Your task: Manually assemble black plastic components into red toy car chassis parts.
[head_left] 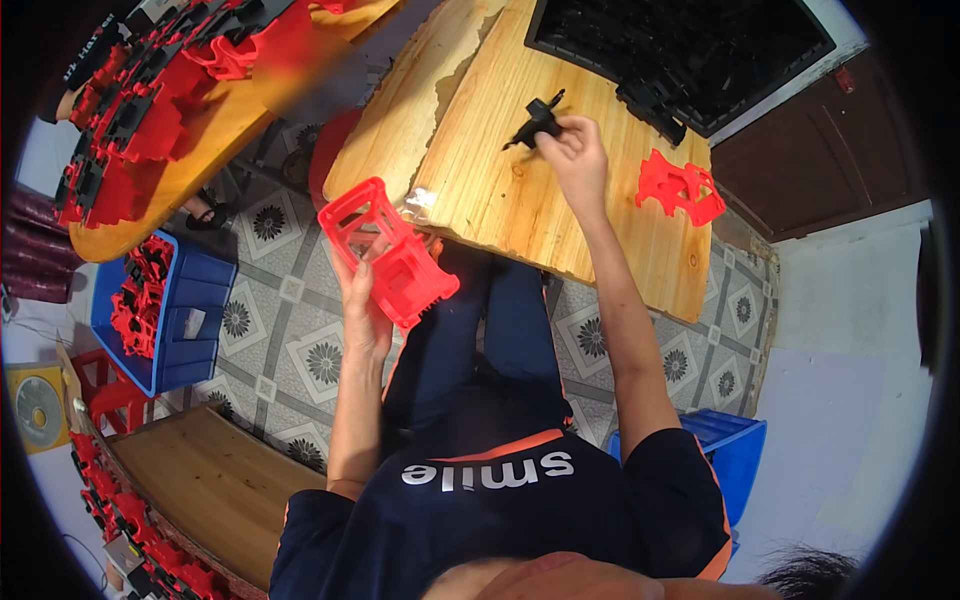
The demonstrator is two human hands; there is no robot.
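A red plastic frame (400, 270) with rectangular openings is gripped in my left hand (363, 300), in front of the table's near left edge. Its fingers wrap round the frame's side and back, partly hidden by it. Over the wooden table (490, 190), my right hand (575, 150) pinches a small black plastic part (538, 122) with thin arms sticking out. Another red plastic piece (682, 188) lies near the table's right edge.
A black tray (570, 35) heaped with black parts stands at the table's far right. To the left are a blue bin (190, 330) of red pieces and a second table (110, 238) piled with red and black parts. Another blue bin (745, 455) sits at lower right.
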